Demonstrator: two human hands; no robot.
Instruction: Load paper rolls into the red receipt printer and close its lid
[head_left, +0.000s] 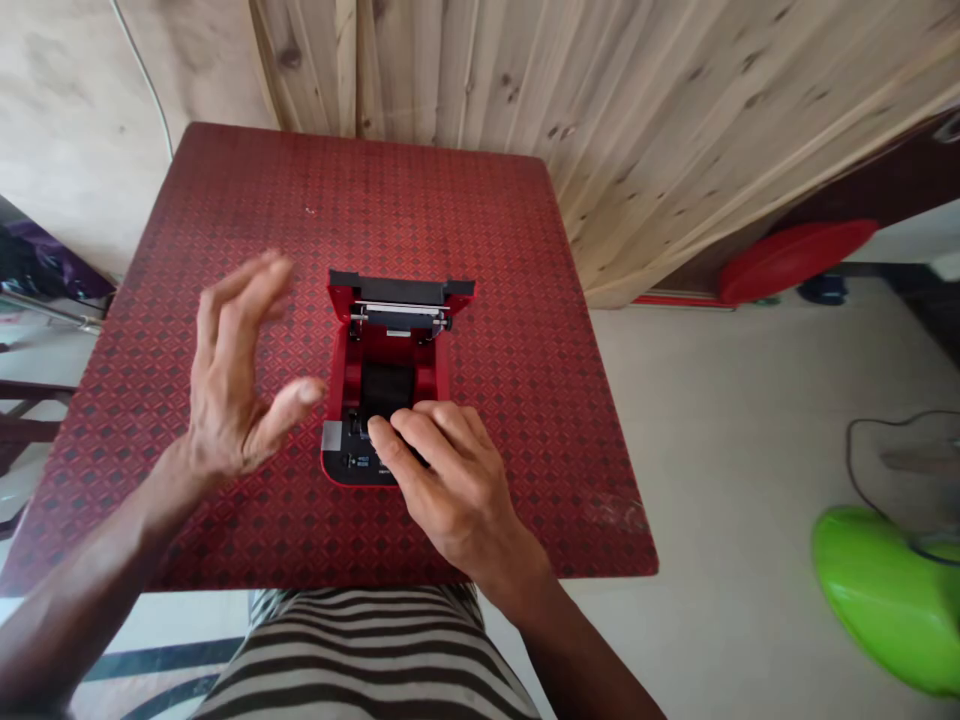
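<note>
A small red and black receipt printer (442, 375) sits on the red patterned table, its lid (405, 292) raised at the back. Inside the open bay lies a dark, smooth surface (386, 385). My right hand (450, 475) rests on the printer's front right part, fingers bent and thumb tip at the front edge of the bay. Whatever is under those fingers is hidden. To the left of the printer, my left hand (240, 375) is held up with its fingers and thumb apart. Nothing is in it, and its fingertips are slightly blurred.
Around the printer spreads the red table (525, 420), pushed near a wooden plank wall (465, 70). On the floor at the right are a bright green object (885, 600) and a dark cable (851, 440). A red rounded object (795, 262) stands farther back.
</note>
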